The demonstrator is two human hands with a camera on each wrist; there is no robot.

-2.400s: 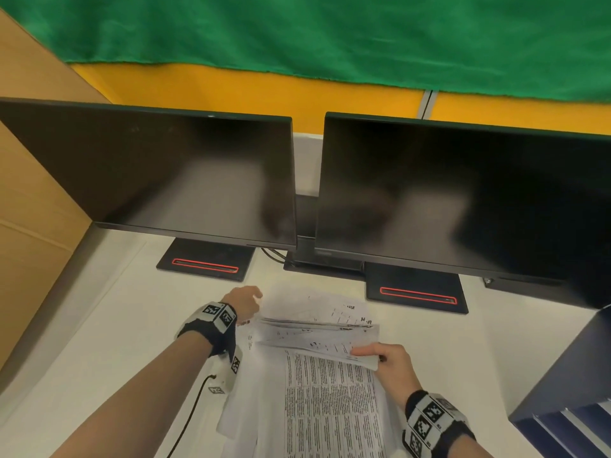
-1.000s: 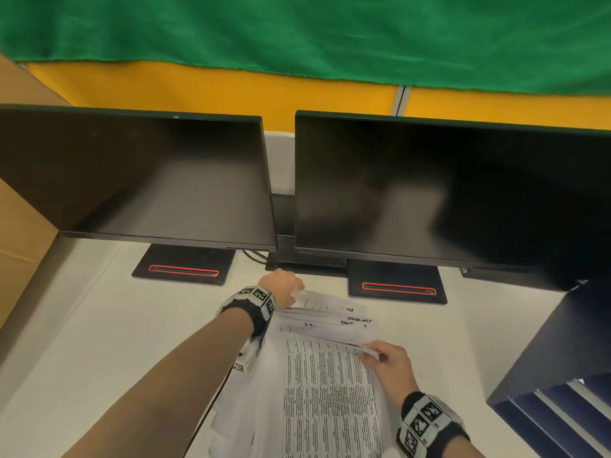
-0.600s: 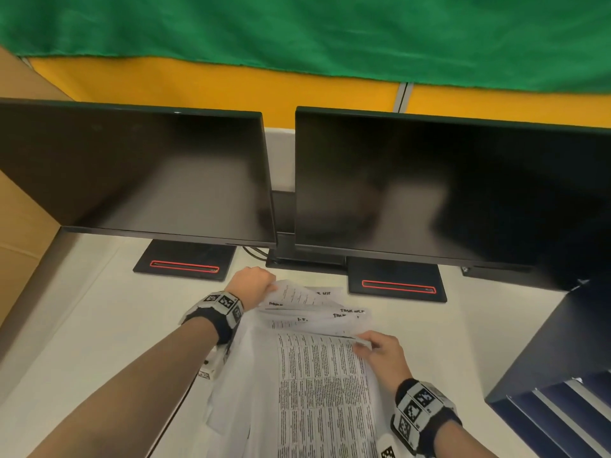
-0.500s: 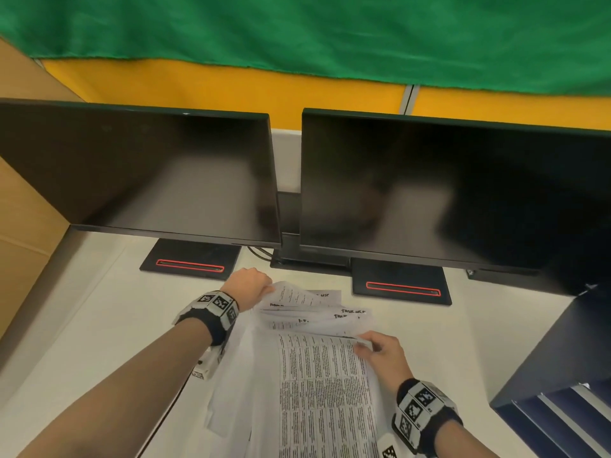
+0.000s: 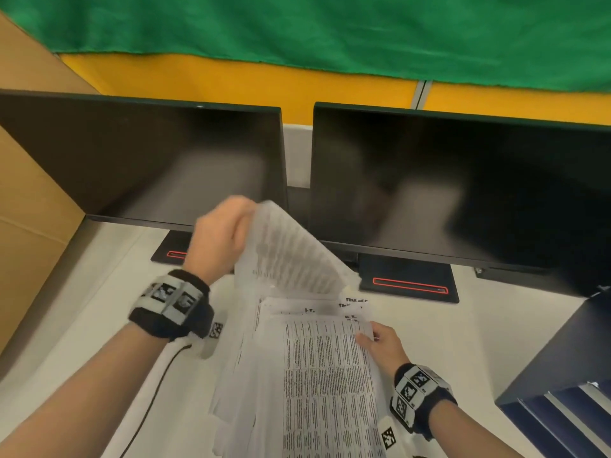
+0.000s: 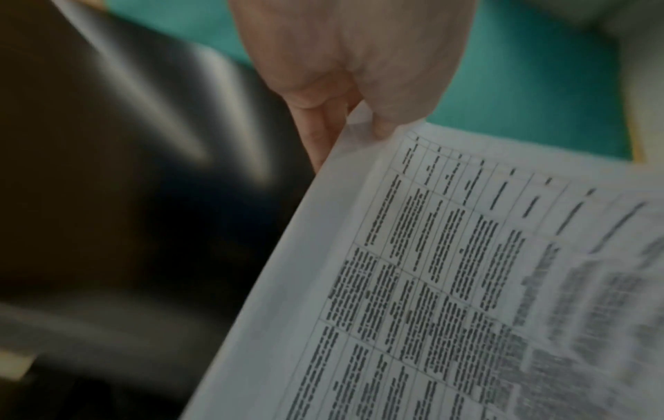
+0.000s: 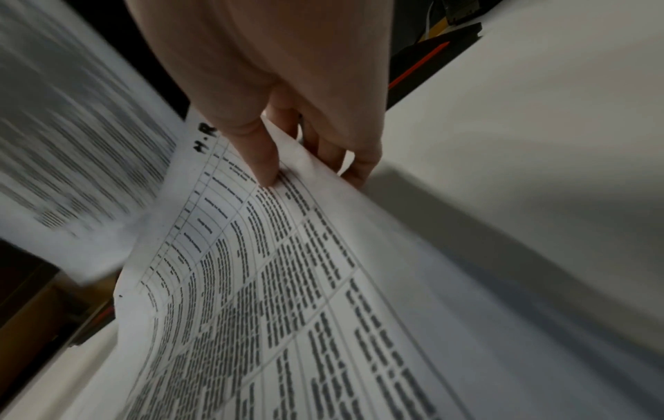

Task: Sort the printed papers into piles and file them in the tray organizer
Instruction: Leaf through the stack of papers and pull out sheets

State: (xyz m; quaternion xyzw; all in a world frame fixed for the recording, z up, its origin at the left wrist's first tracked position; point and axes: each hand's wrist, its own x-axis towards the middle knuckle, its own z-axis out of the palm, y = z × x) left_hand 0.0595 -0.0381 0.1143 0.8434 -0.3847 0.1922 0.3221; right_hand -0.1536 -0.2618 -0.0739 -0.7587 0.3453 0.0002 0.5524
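**Sheet raised off the stack, both hands gripping paper**

Head view places the whole scene: the left hand (image 5: 220, 239) is up in front of the left monitor (image 5: 142, 160), holding one sheet (image 5: 284, 252) by its top corner so that it hangs above the stack (image 5: 317, 385) on the desk (image 5: 86, 299). The right hand (image 5: 380, 342) grips the stack's top right corner. The organizer (image 5: 558, 385) stands at the right edge, well apart.

Only the left wrist view shows the pinch itself: thumb (image 6: 395, 93) on the printed face, fingers (image 6: 316, 133) behind the sheet's corner.

The right wrist view adds that the thumb (image 7: 258, 153) presses on top of the upper page while the fingers (image 7: 345, 153) curl beneath, lifting that edge off the desk.
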